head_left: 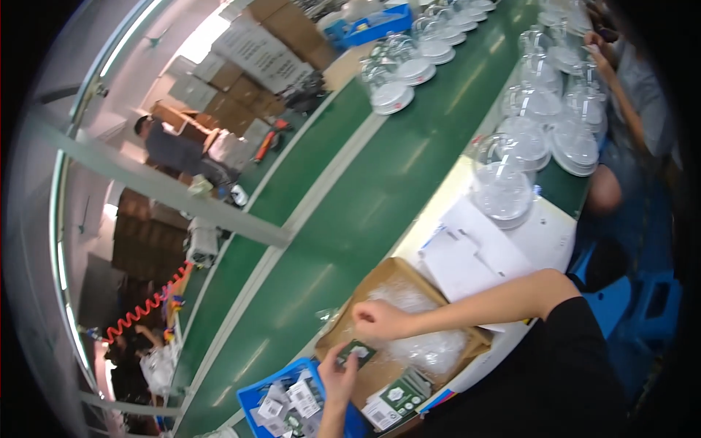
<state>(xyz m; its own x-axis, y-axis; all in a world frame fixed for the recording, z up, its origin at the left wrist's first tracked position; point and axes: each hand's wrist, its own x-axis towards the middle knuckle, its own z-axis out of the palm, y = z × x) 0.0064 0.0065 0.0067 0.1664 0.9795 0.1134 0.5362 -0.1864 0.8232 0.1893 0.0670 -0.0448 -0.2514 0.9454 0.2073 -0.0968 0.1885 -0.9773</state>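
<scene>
My left hand (338, 379) holds a small dark green printed card (356, 354) between thumb and fingers, over the near left edge of a shallow cardboard box (388, 273). Just above the card, my right hand (382, 320) is closed with its fingers curled in; what they hold, if anything, is hidden. Crumpled clear plastic pieces (431, 343) fill much of the box under my right forearm. A stack of green and white printed cards (398, 398) lies in its near corner. Left of the box, a blue bin (248, 398) holds a jumble of small printed cards.
White papers (475, 252) lie beyond the box. Rows of clear domed covers on white bases (504, 193) stand along the right, with more (392, 96) beyond the green conveyor belt (350, 219). Another person's arm (621, 95) is at far right; a metal post (182, 201) crosses the left.
</scene>
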